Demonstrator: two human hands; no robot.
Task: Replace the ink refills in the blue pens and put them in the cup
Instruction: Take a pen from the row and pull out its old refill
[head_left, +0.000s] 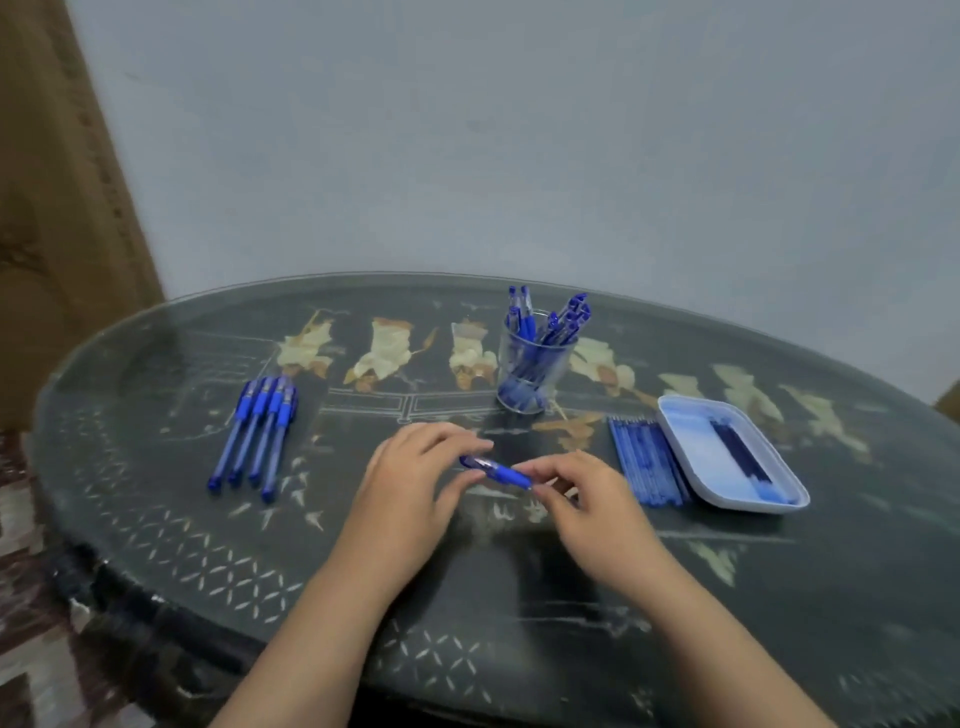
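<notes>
Forearms come in bare from the bottom edge and meet over the middle of the worktop (519, 597). The left hand (410, 473) and the right hand (592, 499) share one blue pen (498, 472) between them. The left fingers (452, 441) are curled in and pinching one end, and the right fingers (556, 465) pinch the other end. So both sets of fingers are clamped on the pen, none spread out. The pen sits pretty much level, slanting a bit down to the right. Can't really tell if it's touching the surface or just off it.

Off to the left, four blue pens (254, 436) lie side by side, touching each other. To the right there's a row of light blue refills (649, 452) packed together. Just beside them is a pale blue tray (748, 506) with a few dark refills (740, 452) lying in it. Behind the hands, a bit right of centre, the clear cup (530, 369) stands upright with a bunch of blue pens leaning in it, ends sticking out over the rim.

The worktop is a dark oval with a glassy top, pale leaf-like figures and a diamond pattern near the edge. Behind it is a plain grey-blue wall (519, 130). There's a brown curtain (57, 182) on the left and a patterned rug (31, 597) on the floor in the lower left corner.
</notes>
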